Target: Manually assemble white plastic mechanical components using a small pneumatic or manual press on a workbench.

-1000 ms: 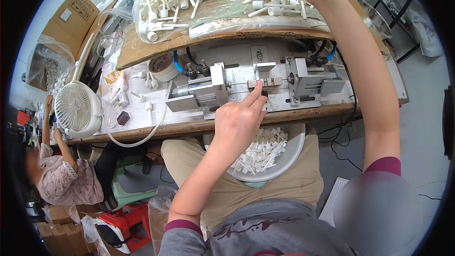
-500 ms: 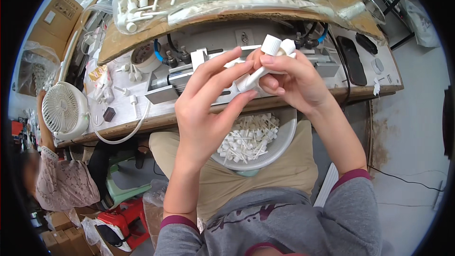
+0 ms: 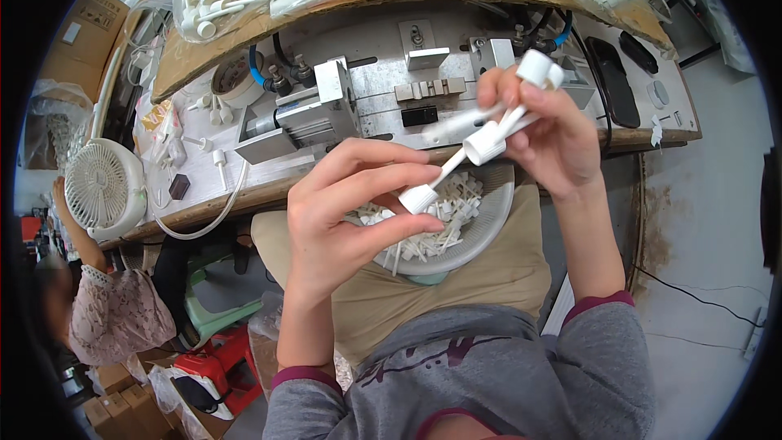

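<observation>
The left hand, nearly closed, pinches one cap over the basket; its stem slants far and right toward the right hand. That hand curls around several capped stems.

- Bright, fairly even light; the floor looks pale.
- Soft shadow under the cardboard.
- Motion blur smears one white stick.
- Fisheye distortion bends the counter; black corners, bluish fringe at left.
</observation>
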`<action>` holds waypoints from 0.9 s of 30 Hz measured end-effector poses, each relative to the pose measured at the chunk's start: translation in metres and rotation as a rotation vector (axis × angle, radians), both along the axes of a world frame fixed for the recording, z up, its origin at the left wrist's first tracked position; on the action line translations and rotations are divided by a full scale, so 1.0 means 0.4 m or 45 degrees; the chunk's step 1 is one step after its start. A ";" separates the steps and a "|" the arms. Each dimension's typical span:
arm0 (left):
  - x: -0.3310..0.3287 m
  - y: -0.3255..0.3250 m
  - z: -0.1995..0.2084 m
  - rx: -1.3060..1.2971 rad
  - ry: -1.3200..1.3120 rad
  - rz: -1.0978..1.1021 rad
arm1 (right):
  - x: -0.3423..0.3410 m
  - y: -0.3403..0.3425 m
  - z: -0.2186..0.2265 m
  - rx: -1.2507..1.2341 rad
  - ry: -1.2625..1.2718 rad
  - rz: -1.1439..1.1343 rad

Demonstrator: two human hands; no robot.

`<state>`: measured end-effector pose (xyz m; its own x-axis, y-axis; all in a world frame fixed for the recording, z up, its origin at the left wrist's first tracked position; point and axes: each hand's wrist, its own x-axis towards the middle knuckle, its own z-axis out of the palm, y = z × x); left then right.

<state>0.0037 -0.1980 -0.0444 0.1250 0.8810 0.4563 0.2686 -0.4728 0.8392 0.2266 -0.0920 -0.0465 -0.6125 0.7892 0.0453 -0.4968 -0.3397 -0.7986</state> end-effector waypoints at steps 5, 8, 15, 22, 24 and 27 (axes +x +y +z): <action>0.020 0.010 -0.044 -0.097 -0.123 0.229 | 0.030 0.007 -0.010 0.097 -0.181 -0.263; 0.046 0.040 -0.085 -0.001 0.203 0.365 | 0.015 -0.024 -0.010 0.204 -0.271 -0.449; 0.060 0.089 -0.082 0.285 1.025 0.504 | 0.016 -0.053 -0.014 0.484 -0.364 -0.586; 0.052 0.091 -0.082 0.209 1.012 0.482 | 0.023 -0.062 -0.019 0.072 -0.129 -0.471; 0.056 0.089 -0.076 0.216 0.767 0.437 | 0.022 -0.063 -0.033 -0.031 -0.068 -0.395; 0.067 0.077 -0.045 0.420 0.515 0.313 | 0.014 -0.071 -0.042 -0.124 -0.002 -0.231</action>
